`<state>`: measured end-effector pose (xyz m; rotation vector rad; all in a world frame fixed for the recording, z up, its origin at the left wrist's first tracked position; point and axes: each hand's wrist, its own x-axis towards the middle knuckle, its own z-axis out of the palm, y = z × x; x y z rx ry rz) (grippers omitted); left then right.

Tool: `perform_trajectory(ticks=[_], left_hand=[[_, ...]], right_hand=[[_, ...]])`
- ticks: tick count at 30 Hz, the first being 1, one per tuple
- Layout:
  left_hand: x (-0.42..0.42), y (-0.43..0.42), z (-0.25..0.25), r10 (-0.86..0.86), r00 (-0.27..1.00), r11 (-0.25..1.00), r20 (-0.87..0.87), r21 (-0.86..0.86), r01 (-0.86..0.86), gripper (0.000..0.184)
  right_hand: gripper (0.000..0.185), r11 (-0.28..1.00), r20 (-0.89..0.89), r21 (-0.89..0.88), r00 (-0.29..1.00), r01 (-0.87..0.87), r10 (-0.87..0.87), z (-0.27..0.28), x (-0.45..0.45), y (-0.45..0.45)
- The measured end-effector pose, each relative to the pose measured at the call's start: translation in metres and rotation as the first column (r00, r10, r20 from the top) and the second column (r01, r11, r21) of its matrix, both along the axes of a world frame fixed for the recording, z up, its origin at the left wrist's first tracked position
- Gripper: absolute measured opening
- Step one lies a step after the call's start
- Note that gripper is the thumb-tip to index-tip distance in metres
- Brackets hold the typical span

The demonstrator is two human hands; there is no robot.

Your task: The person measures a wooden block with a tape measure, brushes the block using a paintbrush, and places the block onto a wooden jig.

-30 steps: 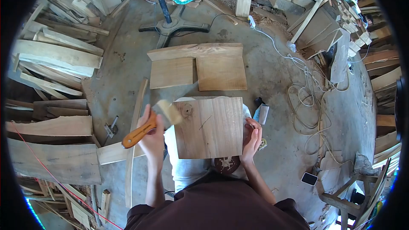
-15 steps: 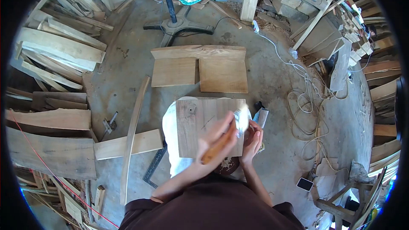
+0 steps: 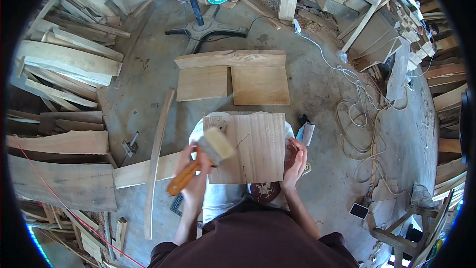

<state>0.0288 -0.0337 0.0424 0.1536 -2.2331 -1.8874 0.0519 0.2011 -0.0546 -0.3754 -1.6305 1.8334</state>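
Note:
My left hand [image 3: 197, 184] is closed round the orange wooden handle of a wide paintbrush [image 3: 181, 179], whose pale bristles are slightly blurred over the upper left of a square wooden board [image 3: 258, 151]. The board lies in front of my body on a white cloth-like surface, with a knot and dark cracks in its grain. My right hand [image 3: 295, 165] grips the board's right edge with curled fingers; its thumb side is partly hidden. Just below the board a reddish-brown round thing with pale flecks [image 3: 264, 191] shows between my arms.
Two flat boards [image 3: 260, 87] lie ahead with a long plank [image 3: 230, 58] along their far edge. A metal stand base [image 3: 206, 29] is beyond. A long strip [image 3: 158, 164] and a square [image 3: 176, 204] lie left; a coiled cable [image 3: 357, 134] and phone [image 3: 359, 211] are right.
My left hand has carried the paintbrush from the board's right side across to its upper left. My right hand stays at the right edge.

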Motion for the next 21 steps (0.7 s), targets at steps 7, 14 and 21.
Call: perform_trajectory(ticks=[7, 14, 21], left_hand=[[-0.014, -0.071, -0.019, 0.235, 0.969, 0.840, -0.078, -0.485, -0.243, 0.035], [0.003, 0.007, 0.024, 0.007, 0.993, 1.000, -0.121, -0.027, -0.011, 0.039], [0.018, 0.082, 0.014, -0.564, 0.816, 0.825, -0.124, -0.045, 0.563, 0.043]], right_hand=[[0.046, 1.000, 0.037, -0.015, 0.999, -0.022, 0.023, -0.003, 0.002, 0.001], [0.042, 1.000, 0.026, -0.016, 1.000, -0.004, 0.004, -0.004, 0.001, 0.000], [0.041, 0.998, 0.001, -0.068, 1.000, -0.010, 0.010, 0.006, 0.002, -0.001]])
